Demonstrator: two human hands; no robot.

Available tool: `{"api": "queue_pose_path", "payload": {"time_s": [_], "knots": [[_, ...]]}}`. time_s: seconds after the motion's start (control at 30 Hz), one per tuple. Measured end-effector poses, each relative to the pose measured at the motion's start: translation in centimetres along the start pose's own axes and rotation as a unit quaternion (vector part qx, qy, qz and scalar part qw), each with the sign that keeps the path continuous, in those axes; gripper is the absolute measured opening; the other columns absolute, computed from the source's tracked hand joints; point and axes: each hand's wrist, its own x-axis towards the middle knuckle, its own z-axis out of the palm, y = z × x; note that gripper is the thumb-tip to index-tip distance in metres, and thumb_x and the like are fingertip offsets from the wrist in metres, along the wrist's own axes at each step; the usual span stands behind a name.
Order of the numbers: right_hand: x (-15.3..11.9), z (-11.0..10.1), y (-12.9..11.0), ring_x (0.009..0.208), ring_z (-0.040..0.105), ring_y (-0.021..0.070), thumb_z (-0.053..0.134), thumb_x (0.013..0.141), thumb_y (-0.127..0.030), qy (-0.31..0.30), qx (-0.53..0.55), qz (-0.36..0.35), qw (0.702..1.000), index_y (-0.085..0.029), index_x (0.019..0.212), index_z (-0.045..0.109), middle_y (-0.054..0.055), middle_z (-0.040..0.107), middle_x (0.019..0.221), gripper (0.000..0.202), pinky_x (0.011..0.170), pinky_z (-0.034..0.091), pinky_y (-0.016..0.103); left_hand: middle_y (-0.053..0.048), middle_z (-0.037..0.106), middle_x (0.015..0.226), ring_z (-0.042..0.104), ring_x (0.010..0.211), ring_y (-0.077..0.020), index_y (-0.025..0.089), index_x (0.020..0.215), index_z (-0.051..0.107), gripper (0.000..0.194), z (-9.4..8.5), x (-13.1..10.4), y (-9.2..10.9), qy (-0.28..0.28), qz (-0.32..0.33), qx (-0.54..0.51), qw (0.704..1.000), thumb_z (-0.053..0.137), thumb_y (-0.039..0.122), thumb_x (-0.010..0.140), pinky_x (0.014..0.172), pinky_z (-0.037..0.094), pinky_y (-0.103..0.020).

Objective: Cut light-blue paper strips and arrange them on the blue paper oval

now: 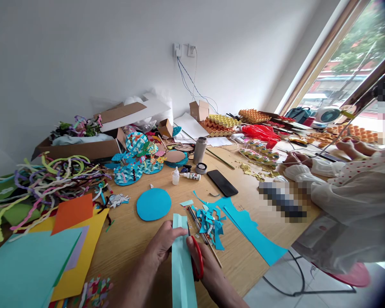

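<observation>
Over the wooden table (pixel 125 233): one mint-green paper strip (pixel 182 267), creased lengthwise, low and near the middle of my feed.
Left hand (pixel 164 239): one, its thumb laid across the strip near the far end, pinching it; the fingers underneath are hidden from me.
Right hand (pixel 209 265): one, fingers closed around one pair of red-handled scissors (pixel 200 256); how far the blades are parted, I cannot tell.
Blue paper disc (pixel 154 204): one, lying flat by itself beyond the left hand.
Blue scraps (pixel 211 220): one loose heap, pieces overlapping too much for me to count.
Small white bottles (pixel 176 176): two, one upright, one on its side.
Phone (pixel 222 183): one, dark.
Metal flask (pixel 199 150): one, upright.
Strip's long axis: from my view's bottom edge away toward the wall (pixel 99 55), far end leaning slightly left.
Scissors' direction: blades pointing wallward along the strip's right edge.
</observation>
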Motion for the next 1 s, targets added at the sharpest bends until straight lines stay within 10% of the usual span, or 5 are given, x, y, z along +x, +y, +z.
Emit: {"api": "queue_pose_path", "payload": {"time_s": [1.0], "knots": [[0.9, -0.2, 0.0, 0.045, 0.035, 0.0089, 0.041, 0.077, -0.077, -0.057, 0.003, -0.014, 0.998, -0.021, 0.064, 0.042, -0.006, 0.037, 0.052, 0.058, 0.043, 0.027, 0.021, 0.002, 0.06, 0.053, 0.055, 0.054, -0.0151, 0.016, 0.063, 0.061, 0.017, -0.8, 1.2, -0.7, 0.033, 0.061, 0.021, 0.997, 0.069, 0.029, 0.055, 0.052, 0.038, -0.025]]}}
